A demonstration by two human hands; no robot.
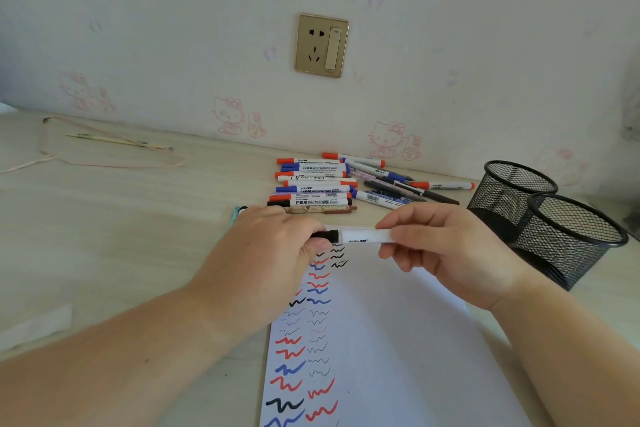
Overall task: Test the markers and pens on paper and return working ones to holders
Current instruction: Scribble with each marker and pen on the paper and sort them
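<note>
I hold a white whiteboard marker [360, 235] level above the top of the paper [398, 340]. My right hand [450, 253] pinches its white barrel. My left hand [273, 246] grips its black cap [325, 236]; whether the cap is fully seated I cannot tell. The paper carries two columns of red, blue and black squiggles [304, 340]. Behind my hands lies a pile of markers and pens [332, 184] with red, blue and black caps. Two black mesh holders [512, 198] [571, 236] stand at the right.
A light blue pen [235, 215] peeks out behind my left hand. A pink cord [104, 156] and thin sticks [117, 140] lie at the far left of the wooden desk [121, 236]. A wall socket [322, 45] sits on the wall. White paper scrap [34, 326] lies left.
</note>
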